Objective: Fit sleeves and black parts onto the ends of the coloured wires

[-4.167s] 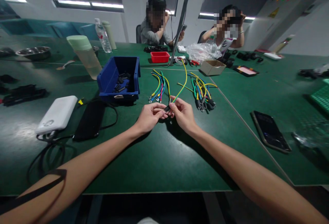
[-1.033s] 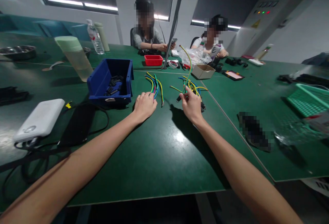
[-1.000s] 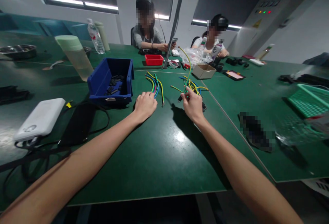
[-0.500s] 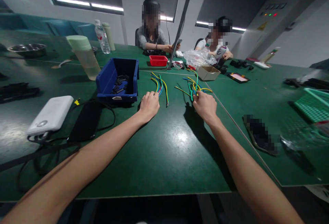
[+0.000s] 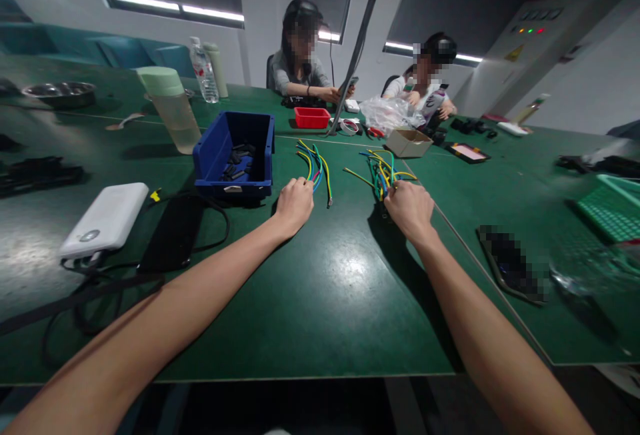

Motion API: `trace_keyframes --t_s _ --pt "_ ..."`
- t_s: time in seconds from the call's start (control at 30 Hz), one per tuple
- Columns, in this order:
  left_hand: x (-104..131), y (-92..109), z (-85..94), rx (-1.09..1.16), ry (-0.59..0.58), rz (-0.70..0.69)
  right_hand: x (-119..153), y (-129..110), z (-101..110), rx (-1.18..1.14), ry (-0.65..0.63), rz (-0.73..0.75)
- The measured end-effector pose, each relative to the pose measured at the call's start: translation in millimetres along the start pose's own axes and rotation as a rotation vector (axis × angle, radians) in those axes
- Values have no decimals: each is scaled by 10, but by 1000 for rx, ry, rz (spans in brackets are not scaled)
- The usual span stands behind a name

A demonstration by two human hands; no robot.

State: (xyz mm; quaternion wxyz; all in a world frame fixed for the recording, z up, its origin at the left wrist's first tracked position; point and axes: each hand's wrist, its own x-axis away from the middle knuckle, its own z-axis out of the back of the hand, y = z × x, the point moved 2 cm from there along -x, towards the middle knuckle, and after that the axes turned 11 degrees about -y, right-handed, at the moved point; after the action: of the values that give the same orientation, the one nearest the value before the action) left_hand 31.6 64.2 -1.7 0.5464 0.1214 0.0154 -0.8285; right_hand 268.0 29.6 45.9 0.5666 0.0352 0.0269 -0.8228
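My left hand (image 5: 296,203) is closed at the near end of a small bunch of blue, green and yellow wires (image 5: 316,160), its fingertips pressed on them at the table. One yellow wire with a bare metal end curves free to the right of that hand. My right hand (image 5: 411,203) is closed on wires at the near side of a larger, tangled pile of green, yellow and blue wires (image 5: 381,172). Its fingers partly hide which wires they pinch. Left of my left hand stands a blue bin (image 5: 210,155) with several small black pieces (image 5: 237,160) inside.
A white power bank (image 5: 107,215) and a black phone (image 5: 173,232) with cables lie left. Behind stand a bottle with a green lid (image 5: 173,112), a red tray (image 5: 311,117) and a cardboard box (image 5: 407,144). Another phone (image 5: 510,262) lies right. Two people sit across the table.
My right hand has shifted slightly right and nearer at the pile. A green wire that stood up there now lies lower. My left hand stays at its bunch; the view has shifted a little.
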Motion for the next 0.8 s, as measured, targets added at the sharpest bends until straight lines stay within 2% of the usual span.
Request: trace_keyframes --t_s 0.23,0.43,0.8 --pt "9 11 38 5 -3 46 -2 -13 -17 4 -51 2" --pt "22 7 61 17 -26 45 9 -11 -15 -7 -16 -9" --pt "38 2 113 48 -23 167 30 -14 6 2 -34 -37"
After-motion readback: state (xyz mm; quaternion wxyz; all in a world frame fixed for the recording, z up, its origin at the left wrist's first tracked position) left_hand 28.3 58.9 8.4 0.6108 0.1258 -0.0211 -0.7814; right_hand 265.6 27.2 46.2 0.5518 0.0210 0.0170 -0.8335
